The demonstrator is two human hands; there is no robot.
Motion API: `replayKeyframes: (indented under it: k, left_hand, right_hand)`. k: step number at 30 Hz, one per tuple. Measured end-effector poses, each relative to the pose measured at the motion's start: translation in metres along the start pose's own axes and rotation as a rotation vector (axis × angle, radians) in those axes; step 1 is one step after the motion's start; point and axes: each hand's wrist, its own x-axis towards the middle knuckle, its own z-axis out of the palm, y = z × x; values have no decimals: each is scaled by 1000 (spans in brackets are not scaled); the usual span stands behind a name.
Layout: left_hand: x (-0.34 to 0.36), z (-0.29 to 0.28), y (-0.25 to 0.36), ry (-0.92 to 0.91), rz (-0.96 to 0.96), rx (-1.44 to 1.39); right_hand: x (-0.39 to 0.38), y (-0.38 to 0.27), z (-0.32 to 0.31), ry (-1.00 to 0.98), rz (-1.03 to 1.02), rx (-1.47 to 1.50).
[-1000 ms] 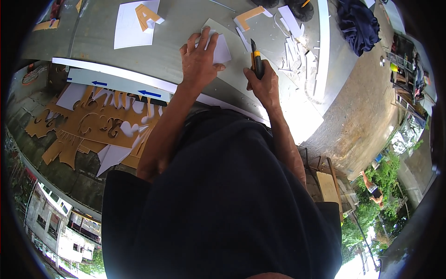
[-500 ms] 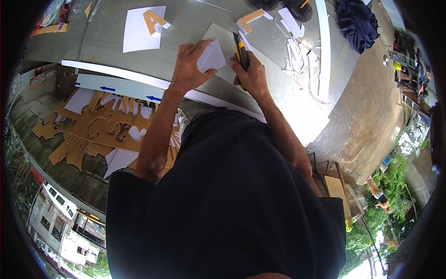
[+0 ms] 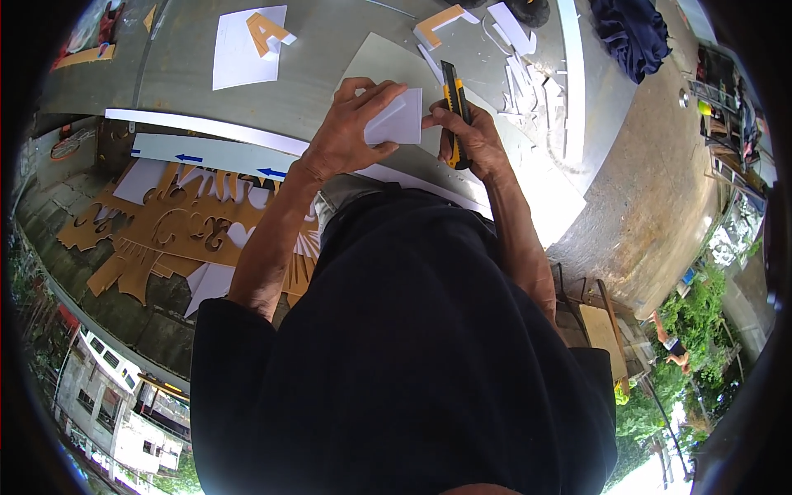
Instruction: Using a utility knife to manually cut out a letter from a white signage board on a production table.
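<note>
My left hand (image 3: 353, 130) is closed on a small white sheet piece (image 3: 399, 120), thumb on its near edge and fingers over its far side. In my right hand (image 3: 475, 142) is a black and yellow utility knife (image 3: 454, 107), its tip end pointing away from me. The right index fingertip reaches close to the right edge of the white piece; whether it touches I cannot tell. Under both hands lies a pale grey board (image 3: 371, 59) on the metal table.
A brown-topped letter (image 3: 262, 35) rests on a white sheet (image 3: 231, 62) at the far left. Another brown-edged piece (image 3: 431, 31) and white offcuts (image 3: 528, 91) lie far right. Dark cloth (image 3: 631, 37) is beyond. Brown cut-out sheets (image 3: 177, 223) lie below the table at left.
The white piece has turned and moved right and nearer, carried by my left hand. My right hand has shifted right and nearer, with the knife now more upright in the picture.
</note>
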Motion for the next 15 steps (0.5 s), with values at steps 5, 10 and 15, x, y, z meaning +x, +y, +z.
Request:
replayKeyframes:
  k: [5,10,15]
  left_hand:
    - [9,15,9,-122,75,62]
    - [22,25,10,-186,174,90]
    - [38,34,12,-241,283,64]
  right_hand:
    - [-4,7,-10,44,7,-97]
    - [-13,8,-28,67,0,-147]
    - [-23,3,-51,8,-35,-183]
